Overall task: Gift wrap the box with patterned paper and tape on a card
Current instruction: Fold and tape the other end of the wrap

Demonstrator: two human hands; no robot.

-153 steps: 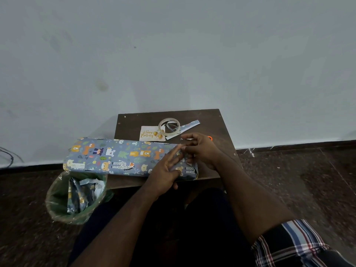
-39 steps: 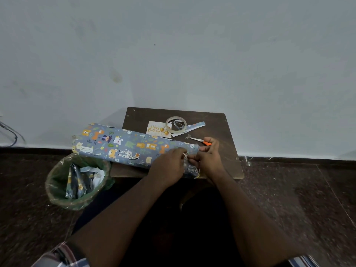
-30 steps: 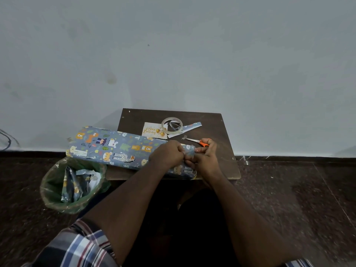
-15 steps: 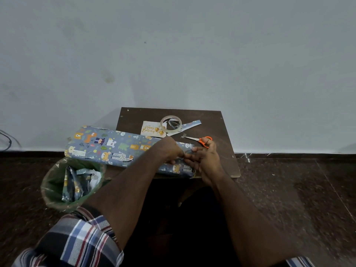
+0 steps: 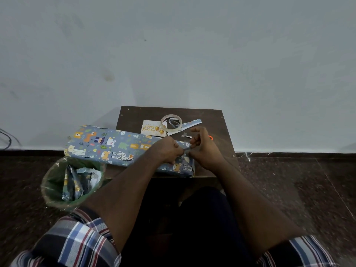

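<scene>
A: Status? Where is the wrapped box (image 5: 115, 146)?
B: Lying across the small table (image 5: 215, 120), its left end overhanging the bin (image 5: 57, 182). Animal-print paper covers it.
A: Hands?
B: Both at its right end. Left hand (image 5: 168, 150) curled, pinching what looks like a tape strip; right hand (image 5: 202, 149) pinches the other end.
A: Step?
B: Judged: sealing the end flap.
A: Next?
B: Press the strip flat over the fold. Then the Happy Birthday card (image 5: 153, 129), lying beside the tape roll (image 5: 171, 122) with the scissors (image 5: 192, 136) near, needs taping on.
</scene>
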